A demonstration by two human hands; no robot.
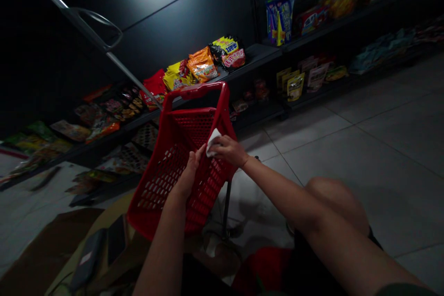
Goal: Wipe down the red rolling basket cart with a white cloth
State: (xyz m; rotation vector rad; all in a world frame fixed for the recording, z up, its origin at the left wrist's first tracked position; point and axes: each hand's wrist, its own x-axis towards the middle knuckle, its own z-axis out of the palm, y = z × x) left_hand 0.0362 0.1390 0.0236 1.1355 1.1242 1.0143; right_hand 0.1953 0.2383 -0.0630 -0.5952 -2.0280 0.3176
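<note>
In front of me a red plastic shopping basket (201, 113) with slotted walls stands tilted, its handle at the far end. My right hand (231, 150) pinches a crumpled white cloth (212, 142) against the basket's right side; whether it is paper or fabric I cannot tell. My left hand (187, 173) reaches over the basket's opening, thumb up and fingers stretched toward the same wall, close to the cloth. Nothing shows in the left hand, and its fingertips are partly hidden.
Behind the basket run dark shelves (260, 55) with snack bags, among them orange packets (203, 64). A metal pole (86, 30) slants down toward the basket. Two dark phone-like objects (88, 256) lie at lower left. Tiled floor (333, 148) spreads to the right, beside my knee.
</note>
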